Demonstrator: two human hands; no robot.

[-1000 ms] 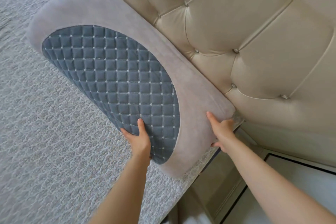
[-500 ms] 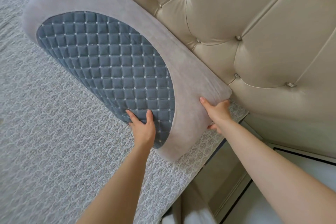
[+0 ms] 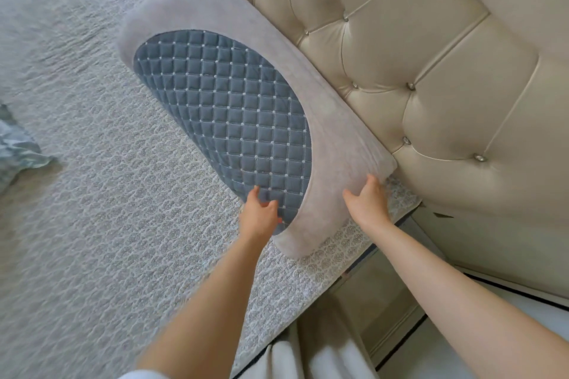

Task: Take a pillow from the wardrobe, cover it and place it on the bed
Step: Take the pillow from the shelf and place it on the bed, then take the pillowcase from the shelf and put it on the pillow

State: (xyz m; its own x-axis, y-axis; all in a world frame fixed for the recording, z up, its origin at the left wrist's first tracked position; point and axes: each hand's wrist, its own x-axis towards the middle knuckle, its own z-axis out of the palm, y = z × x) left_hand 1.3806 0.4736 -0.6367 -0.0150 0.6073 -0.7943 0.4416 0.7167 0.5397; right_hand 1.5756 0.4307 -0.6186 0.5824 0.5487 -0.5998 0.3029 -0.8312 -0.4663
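Pillow (image 3: 234,120) now flatter against headboard (image 3: 415,64), hands at near end.

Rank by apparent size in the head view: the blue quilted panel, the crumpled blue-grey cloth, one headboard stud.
1. Blue quilted panel on the grey pillow
2. Crumpled blue-grey cloth, partly cropped at the frame edge
3. Shiny headboard stud

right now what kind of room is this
Most likely a bedroom: a bed with a patterned grey bedspread, a tufted cream headboard, and a covered pillow leaning against it, which both hands touch at its near end.
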